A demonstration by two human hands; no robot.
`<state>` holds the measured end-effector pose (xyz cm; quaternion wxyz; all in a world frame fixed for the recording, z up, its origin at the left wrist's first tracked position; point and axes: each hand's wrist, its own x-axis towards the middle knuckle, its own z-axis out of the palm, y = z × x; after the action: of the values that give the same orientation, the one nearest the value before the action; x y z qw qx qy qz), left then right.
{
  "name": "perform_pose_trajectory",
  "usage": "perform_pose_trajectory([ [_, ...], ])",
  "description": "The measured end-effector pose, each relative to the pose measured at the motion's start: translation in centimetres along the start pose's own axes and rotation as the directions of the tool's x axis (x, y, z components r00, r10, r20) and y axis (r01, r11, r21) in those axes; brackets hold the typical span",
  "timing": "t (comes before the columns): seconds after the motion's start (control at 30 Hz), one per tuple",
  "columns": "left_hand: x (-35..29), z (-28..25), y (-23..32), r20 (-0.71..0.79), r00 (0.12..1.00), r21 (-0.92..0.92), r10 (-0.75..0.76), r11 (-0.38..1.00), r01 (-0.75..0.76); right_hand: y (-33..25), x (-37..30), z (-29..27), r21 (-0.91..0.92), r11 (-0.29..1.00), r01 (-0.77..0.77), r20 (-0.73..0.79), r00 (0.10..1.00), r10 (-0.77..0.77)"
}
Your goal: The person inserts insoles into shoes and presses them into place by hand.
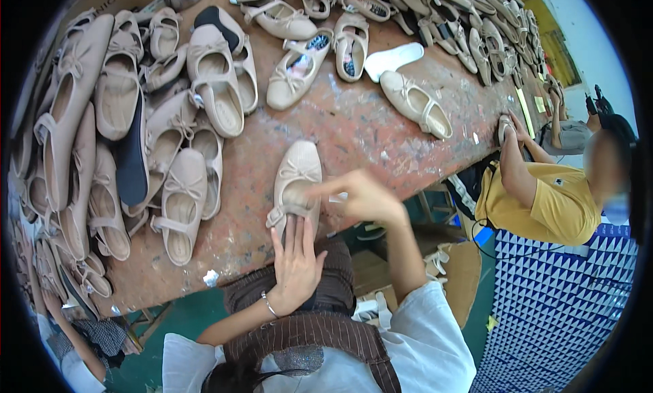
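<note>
We had a beige shoe (299, 163) lying at the near edge of the counter (354, 141), sole down, its rounded toe pointing toward the far side. It had a ribbed toe cap, a thin bow, a pale lining and a strap with a fastening on its left side. Our left hand (297, 274) lay at the heel, its fingers stretched out and reaching into the opening; we could not tell whether they gripped anything. Our right hand (364, 199), blurred, pointed its index finger at the opening, the others partly curled; whether they held something, we could not tell. Both hands hid parts of the shoe's rear and right side.

To the left, we saw a crowded heap of similar shoes (180, 206) reaching the counter's left edge, a dark sole (132, 162) among them. Toward the far edge stood more shoes, with a white insole (393, 61) and a single strapped shoe (416, 104) nearer the right edge.

The counter was reddish brown, scuffed and paint-flecked. Beyond its right edge, a person in a yellow shirt (544, 199) touched another shoe. Below, we saw a green floor (381, 242) and a cardboard box (466, 284).
</note>
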<state>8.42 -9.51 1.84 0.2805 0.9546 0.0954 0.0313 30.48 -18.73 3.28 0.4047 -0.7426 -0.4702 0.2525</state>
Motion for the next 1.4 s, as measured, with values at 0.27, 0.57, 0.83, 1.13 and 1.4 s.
perform_pose_trajectory([
  [0.27, 2.4, 0.9, 2.0, 0.114, 0.989, -0.260, -0.095, 0.958, 0.122, 9.8, -1.0, -12.2, -0.433, 0.549, -0.715, -0.813, 0.572, 0.105],
  [0.57, 9.7, 2.0, -0.3, -0.204, 0.956, -0.089, -0.209, 0.977, 0.195, 4.9, 1.0, -8.2, -0.039, 0.992, -0.118, -0.376, 0.922, 0.094],
  [0.83, 5.0, -8.2, -6.0, -0.327, 0.930, -0.351, -0.166, 0.935, 0.043, 18.3, 14.0, -16.5, -0.050, 0.565, -0.824, -0.855, 0.327, 0.402],
  [1.13, -22.5, -34.7, -19.6, -0.985, 0.094, -0.090, -0.148, 0.886, 0.455, 19.2, 16.3, -18.4, 0.238, 0.487, -0.840, -0.763, 0.149, 0.629],
  [1.4, -29.0, -46.4, -52.9, -0.751, 0.072, -0.487, -0.657, 0.623, 0.612, 20.0, 15.5, -17.3, 0.478, 0.749, -0.459, -0.718, 0.287, 0.634],
])
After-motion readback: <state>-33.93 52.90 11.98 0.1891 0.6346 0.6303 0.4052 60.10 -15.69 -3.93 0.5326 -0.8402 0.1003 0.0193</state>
